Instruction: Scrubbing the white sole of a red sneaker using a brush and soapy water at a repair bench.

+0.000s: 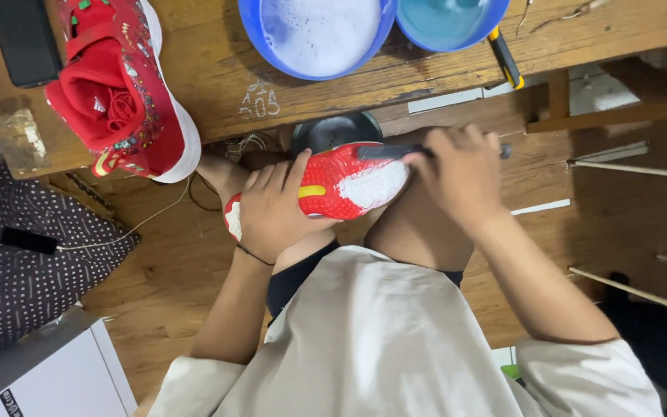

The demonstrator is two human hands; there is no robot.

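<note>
A red shoe (121, 93) sits on the wooden counter (218, 85) at the left, its toe hanging over the edge. Next, the left hand (272, 212) is wrapped around another red shoe (345, 185), held sole up over the person's lap. The sole is red with a white patch and a yellow mark. The right hand (461, 174) is closed around a dark brush (395, 151) that touches the sole. Above, a blue bowl of foamy water (318, 35) and a second blue bowl (449, 22) stand on the counter.

Ahead of my hands, the wooden desk (457, 62) edge, a blue plastic basin of suds (318, 35) and a red high-top sneaker (121, 85) block reach; bare floor lies open right.
</note>
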